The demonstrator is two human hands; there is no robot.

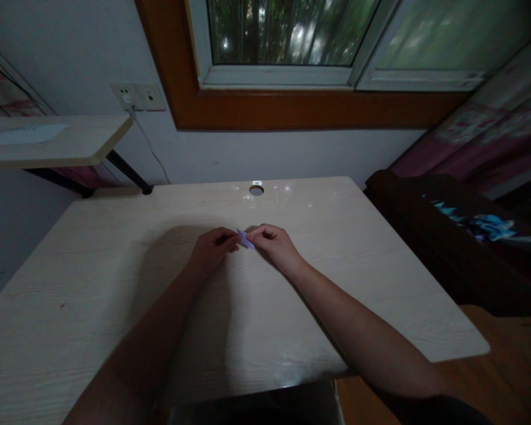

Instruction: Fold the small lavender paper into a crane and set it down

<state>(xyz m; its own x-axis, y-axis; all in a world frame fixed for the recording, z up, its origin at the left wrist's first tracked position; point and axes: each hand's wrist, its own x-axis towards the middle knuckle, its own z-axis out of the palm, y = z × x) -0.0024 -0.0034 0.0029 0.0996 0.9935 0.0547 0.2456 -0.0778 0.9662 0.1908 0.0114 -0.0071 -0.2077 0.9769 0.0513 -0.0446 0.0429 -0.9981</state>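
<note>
Between my two hands is a small piece of purple paper (245,239), which looks folded and is tilted just above the tabletop. My left hand (214,247) pinches its left side between thumb and fingers. On the opposite side, my right hand (272,241) grips the paper with thumb and forefinger. The fingertips cover part of the paper, so its full shape cannot be made out. Both hands are near the middle of the pale wood-grain table (327,330).
A raised shelf (88,150) on black legs stands at the left, with a white sheet (26,135) on it. A round cable hole (256,190) is near the back edge. A white cord (150,147) runs from a wall socket (126,96). Right of the table stands dark furniture (425,236).
</note>
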